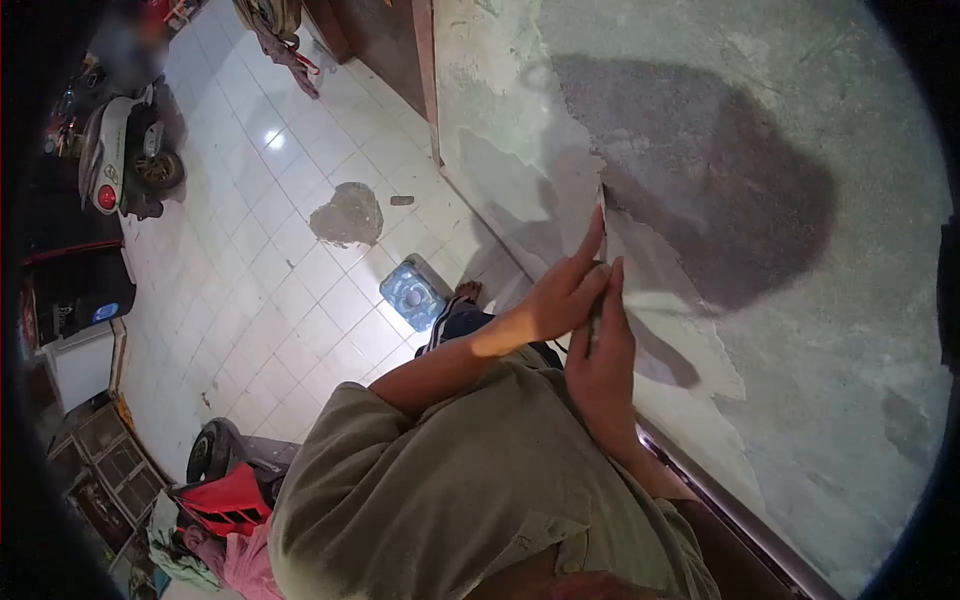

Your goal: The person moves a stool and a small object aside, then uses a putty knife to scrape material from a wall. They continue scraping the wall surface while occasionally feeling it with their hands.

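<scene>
A thin flat scraper [604, 238], seen edge-on and mostly covered by my fingers, meets the wall [820, 380] with its tip. My right hand [606, 362] is closed around its handle end, fingers pointing up the wall. Over the front part lies my left hand [556, 300], its index finger stretched along the blade and the other fingers bent against it. The two hands touch. Around the tip, a pale smooth coat [515, 185] ends in a ragged edge against rougher grey surface. My shadow falls on the wall.
On the tiled floor [290, 340] stand a blue square container [413, 294] and, farther off, a scooter [125, 165]. A grey patch [349, 214] and small block [402, 200] lie nearby. A door frame [427, 75] borders the wall. Cloths [245, 560] lie lower left.
</scene>
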`<control>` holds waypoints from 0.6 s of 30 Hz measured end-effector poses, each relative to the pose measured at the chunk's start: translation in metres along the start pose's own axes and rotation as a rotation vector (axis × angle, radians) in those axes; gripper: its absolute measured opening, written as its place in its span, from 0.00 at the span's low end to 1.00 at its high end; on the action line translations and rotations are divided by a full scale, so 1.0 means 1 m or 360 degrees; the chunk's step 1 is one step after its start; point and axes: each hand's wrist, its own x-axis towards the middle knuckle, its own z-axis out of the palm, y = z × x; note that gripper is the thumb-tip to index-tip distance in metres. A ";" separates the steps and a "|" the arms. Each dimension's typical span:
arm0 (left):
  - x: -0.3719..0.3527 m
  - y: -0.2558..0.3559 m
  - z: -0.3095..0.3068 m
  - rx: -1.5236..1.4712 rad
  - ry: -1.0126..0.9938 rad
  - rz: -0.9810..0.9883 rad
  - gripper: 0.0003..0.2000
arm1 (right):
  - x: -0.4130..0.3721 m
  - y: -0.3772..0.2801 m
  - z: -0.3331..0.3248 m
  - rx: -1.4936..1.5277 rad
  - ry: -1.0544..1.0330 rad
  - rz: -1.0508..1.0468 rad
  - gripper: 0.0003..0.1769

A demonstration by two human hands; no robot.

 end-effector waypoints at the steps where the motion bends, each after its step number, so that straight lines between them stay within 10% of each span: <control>1: 0.001 -0.003 -0.003 -0.0007 -0.0003 -0.0007 0.36 | 0.001 0.000 0.009 0.0051 0.0004 0.0014 0.41; 18: 0.005 -0.007 0.015 0.0102 0.0177 0.0235 0.38 | -0.005 0.011 0.004 0.0215 0.0099 0.0010 0.43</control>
